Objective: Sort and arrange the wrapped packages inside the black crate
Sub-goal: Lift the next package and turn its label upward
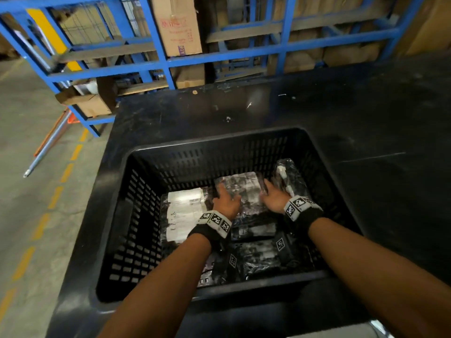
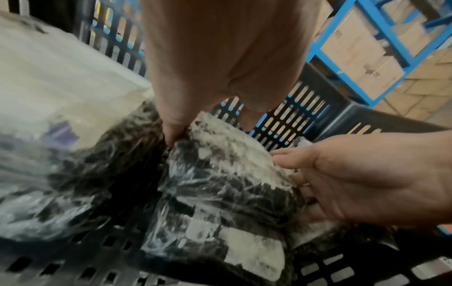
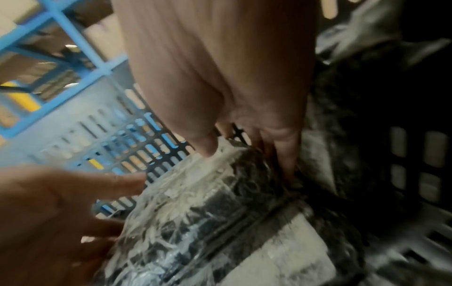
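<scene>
Hands, left hand (image 1: 226, 200) and right hand (image 1: 274, 199), gripped opposite sides of one wrapped package (image 1: 240, 185) near the black crate's (image 1: 219, 145) far wall; next, probably, seating it flat beside its neighbours.

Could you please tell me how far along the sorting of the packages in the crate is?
Partly done, it seems. A white-labelled package already lies flat at the left of the crate. In hand: the left hand and right hand grip the middle package by its sides. Left: one package leans on the right wall, and more lie jumbled near the front.
</scene>
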